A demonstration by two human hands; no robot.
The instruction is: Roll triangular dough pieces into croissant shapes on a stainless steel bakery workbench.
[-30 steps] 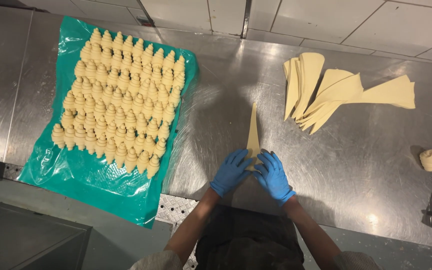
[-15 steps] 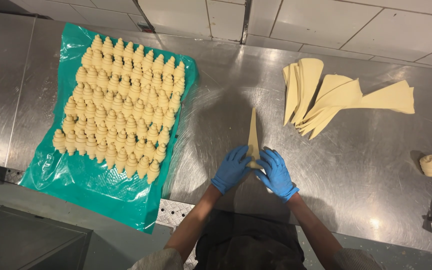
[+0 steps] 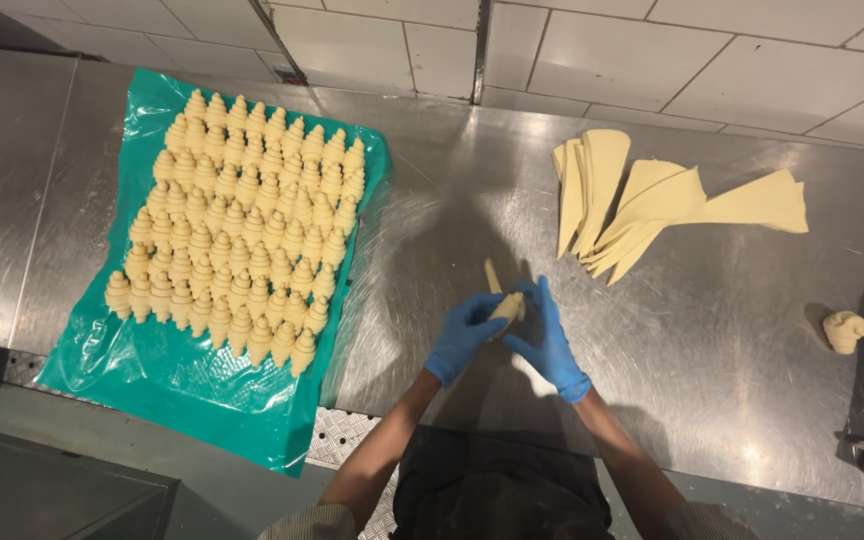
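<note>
Bright overhead lighting, sharp focus. Glare streaks the brushed stainless steel worktop (image 3: 712, 340); crumpled green plastic sheet (image 3: 167, 385) glints. Soft dark shadow at right edge.

I see a steel counter (image 3: 712, 400) filling the scene, light glaring off it. Far behind runs a white tiled wall (image 3: 592, 50); near left sits perforated metal (image 3: 337, 440).

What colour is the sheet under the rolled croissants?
Green, a glossy plastic sheet on the steel table, seen in the head view.
</note>
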